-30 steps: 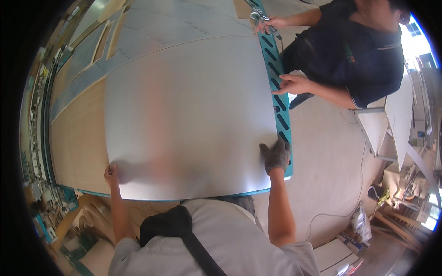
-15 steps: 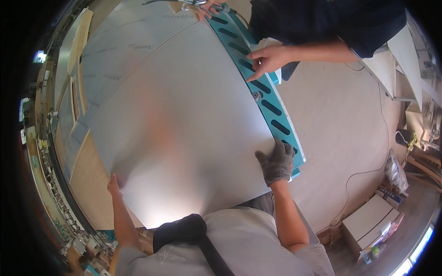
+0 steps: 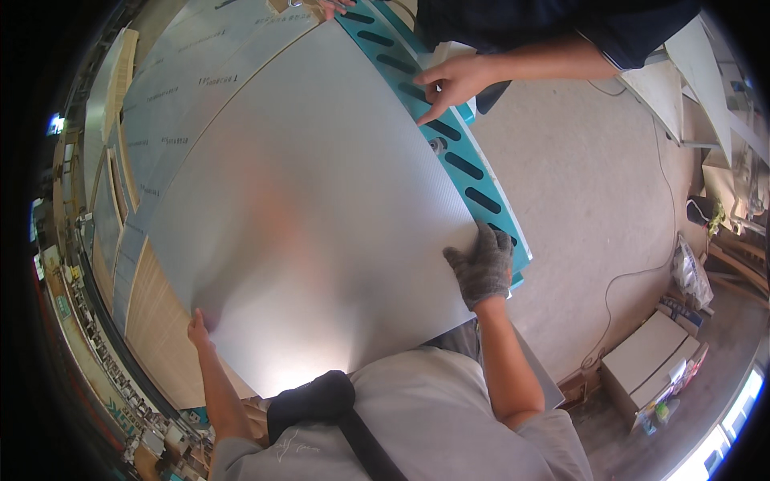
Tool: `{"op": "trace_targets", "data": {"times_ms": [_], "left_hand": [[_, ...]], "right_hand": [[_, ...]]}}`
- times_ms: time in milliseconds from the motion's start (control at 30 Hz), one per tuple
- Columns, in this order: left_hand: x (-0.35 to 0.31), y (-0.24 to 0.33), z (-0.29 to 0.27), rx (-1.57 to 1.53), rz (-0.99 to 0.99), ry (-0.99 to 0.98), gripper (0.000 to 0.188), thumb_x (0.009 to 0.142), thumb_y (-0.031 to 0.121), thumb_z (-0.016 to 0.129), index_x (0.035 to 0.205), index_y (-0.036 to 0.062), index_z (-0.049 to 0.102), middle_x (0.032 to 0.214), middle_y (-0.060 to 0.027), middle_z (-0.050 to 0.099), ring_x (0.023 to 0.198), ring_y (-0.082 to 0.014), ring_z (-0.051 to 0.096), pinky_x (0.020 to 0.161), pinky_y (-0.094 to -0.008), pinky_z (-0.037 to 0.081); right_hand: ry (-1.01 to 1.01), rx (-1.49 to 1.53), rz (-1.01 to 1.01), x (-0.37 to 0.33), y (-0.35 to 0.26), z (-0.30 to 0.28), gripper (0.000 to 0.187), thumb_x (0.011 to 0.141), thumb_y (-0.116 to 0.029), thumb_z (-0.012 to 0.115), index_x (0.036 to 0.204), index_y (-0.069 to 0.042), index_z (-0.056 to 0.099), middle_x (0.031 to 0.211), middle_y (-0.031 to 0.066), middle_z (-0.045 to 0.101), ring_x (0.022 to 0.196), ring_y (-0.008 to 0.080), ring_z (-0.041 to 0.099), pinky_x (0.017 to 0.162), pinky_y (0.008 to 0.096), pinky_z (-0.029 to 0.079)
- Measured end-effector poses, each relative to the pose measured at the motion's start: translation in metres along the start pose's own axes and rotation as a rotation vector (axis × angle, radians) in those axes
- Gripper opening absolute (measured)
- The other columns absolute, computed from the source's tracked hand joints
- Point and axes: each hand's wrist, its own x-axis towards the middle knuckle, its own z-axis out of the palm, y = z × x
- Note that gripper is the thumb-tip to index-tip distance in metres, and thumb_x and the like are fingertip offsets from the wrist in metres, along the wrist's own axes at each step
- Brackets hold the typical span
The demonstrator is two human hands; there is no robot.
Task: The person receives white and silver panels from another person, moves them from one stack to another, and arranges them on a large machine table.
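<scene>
A large, glossy silver-grey panel (image 3: 321,200) lies in front of me, reflecting light and blurred shapes. My bare left hand (image 3: 200,327) grips its left edge near the close corner, thumb on top and fingers mostly hidden. On the opposite edge rests my right hand (image 3: 484,268) in a grey knit glove, thumb spread over the panel and fingers stretched along the teal slotted beam (image 3: 457,160). Across the beam, a co-worker's hand (image 3: 453,84) points at the seam between panel and beam. The co-worker's other hand (image 3: 333,6) is partly cut off at the top.
Film-covered printed sheets (image 3: 176,104) lie beyond the panel, and a wood-grain board (image 3: 156,329) shows beside its left edge. A cable (image 3: 622,276) runs over the floor at right. There a cardboard box (image 3: 650,357) stands by a plastic bag (image 3: 690,276).
The view has shifted slightly, so the beam, far sheets and co-worker's hands appear higher and further left. Both my hands keep their places on the panel; the co-worker is still pointing.
</scene>
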Motion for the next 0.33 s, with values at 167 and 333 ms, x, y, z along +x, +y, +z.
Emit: {"op": "trace_targets", "data": {"times_ms": [167, 333], "left_hand": [[-0.003, -0.006, 0.009, 0.047, 0.050, -0.033, 0.047, 0.092, 0.048, 0.075, 0.092, 0.0007, 0.075, 0.085, -0.0018, 0.070, 0.078, -0.0141, 0.062, 0.075, -0.0308, 0.050], [0.055, 0.021, 0.075, -0.078, -0.007, -0.477, 0.044, 0.098, 0.047, 0.068, 0.092, 0.0033, 0.072, 0.084, -0.0032, 0.069, 0.079, -0.0107, 0.061, 0.074, -0.0216, 0.049]], "right_hand": [[-0.057, 0.039, 0.132, -0.003, -0.010, -0.005, 0.077, 0.070, -0.038, 0.088, 0.135, -0.009, 0.059, 0.129, 0.0181, 0.058, 0.123, 0.0386, 0.051, 0.106, 0.0480, 0.043], [-0.017, 0.062, 0.000, 0.000, 0.012, 0.002, 0.090, 0.073, -0.042, 0.086, 0.146, -0.005, 0.047, 0.145, 0.0211, 0.050, 0.135, 0.0400, 0.044, 0.115, 0.0489, 0.036]]}}
